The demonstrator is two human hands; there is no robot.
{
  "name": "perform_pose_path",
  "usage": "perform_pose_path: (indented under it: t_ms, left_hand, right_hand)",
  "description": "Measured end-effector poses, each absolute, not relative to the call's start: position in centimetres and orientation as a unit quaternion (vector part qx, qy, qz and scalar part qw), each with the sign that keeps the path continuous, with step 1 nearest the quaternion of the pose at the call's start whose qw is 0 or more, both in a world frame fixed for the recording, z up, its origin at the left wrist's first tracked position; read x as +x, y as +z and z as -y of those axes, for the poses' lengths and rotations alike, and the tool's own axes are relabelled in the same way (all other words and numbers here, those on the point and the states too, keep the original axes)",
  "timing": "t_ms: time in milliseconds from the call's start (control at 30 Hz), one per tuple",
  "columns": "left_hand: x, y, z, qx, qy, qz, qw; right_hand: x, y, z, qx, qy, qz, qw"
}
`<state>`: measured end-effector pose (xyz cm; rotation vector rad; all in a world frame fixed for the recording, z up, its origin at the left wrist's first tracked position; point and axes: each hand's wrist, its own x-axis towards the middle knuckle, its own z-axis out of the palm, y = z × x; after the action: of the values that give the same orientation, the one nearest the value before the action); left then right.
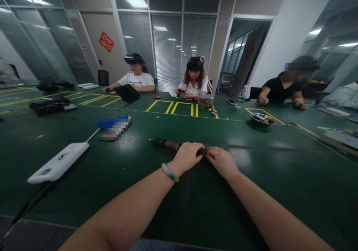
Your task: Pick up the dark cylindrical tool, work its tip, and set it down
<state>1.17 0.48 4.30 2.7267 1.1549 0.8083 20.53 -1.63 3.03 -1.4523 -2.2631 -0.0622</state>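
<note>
A dark electric screwdriver (165,143) lies slantwise on the green table, its narrow tip pointing left. My left hand (188,156), with a pale green bangle at the wrist, is closed round the tool's rear end. Close against it, my right hand (222,161) pinches at the same black end piece (201,152). Both sets of fingertips nearly meet there, so the exact grip is partly hidden. Whether the right fingers hold the tool itself or a plug at its end, I cannot tell.
A white power bank (60,161) with cables lies at left, near a blue-and-white packet (114,127). A metal bowl (263,120) with small parts stands at right, by a water bottle (241,98). Orange wires (207,105) lie at the far side. Three people sit opposite.
</note>
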Motion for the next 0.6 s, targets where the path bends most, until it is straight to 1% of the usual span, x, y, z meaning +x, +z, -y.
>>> perform_pose_path:
  t_ms: [100,167,300,400,500,600]
  left_hand:
    - [1.0,4.4,-0.4,0.888,0.259,-0.378,0.035]
    - [0.8,4.5,-0.3,0.890,0.259,-0.374,0.033]
    - [0.2,4.7,-0.3,0.899,0.265,-0.350,0.005]
    - [-0.3,4.9,-0.4,0.903,0.256,-0.345,-0.017]
    - [-0.5,4.6,-0.6,0.903,0.239,-0.355,-0.026]
    - [-0.5,4.1,-0.9,0.906,0.221,-0.361,-0.019]
  right_hand:
    - [20.2,2.9,1.6,-0.560,-0.047,0.813,0.149]
    - [20.0,2.8,1.5,-0.563,-0.063,0.815,0.118]
    - [19.9,2.8,1.0,-0.545,-0.097,0.827,0.101]
    - [21.3,3.1,0.0,-0.563,-0.101,0.816,0.080]
    - [25.5,3.3,-1.0,-0.617,-0.085,0.780,0.059]
    - [33.5,2.7,-0.8,-0.696,-0.059,0.714,0.046]
